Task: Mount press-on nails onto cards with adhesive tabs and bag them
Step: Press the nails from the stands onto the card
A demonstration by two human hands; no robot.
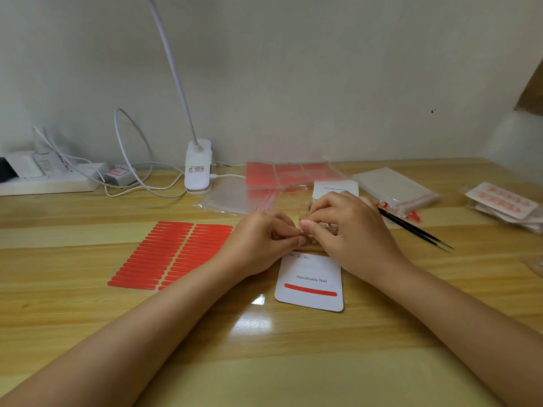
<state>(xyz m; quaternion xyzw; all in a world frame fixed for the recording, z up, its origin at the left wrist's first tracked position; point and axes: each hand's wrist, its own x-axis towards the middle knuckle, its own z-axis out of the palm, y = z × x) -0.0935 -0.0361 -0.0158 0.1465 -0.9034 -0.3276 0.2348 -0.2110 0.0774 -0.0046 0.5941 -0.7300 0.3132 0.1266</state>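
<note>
A white card (311, 282) printed "Handmade Nail" lies on the wooden table with one red adhesive strip (310, 290) across its lower part. Just above the card's top edge, my left hand (258, 242) and my right hand (343, 227) meet fingertip to fingertip, pinching a small pale item (304, 233) between them; it is mostly hidden and too small to identify. A sheet of several red adhesive strips (170, 255) lies to the left of my left hand.
Black tweezers (417, 229) lie right of my right hand. Clear bags (235, 198), red sheets in plastic (291, 173), another card (336, 188), a bag stack (396, 190) and finished nail cards (502, 202) sit behind. A clip lamp (198, 168) and power strip (50, 183) stand at the back left.
</note>
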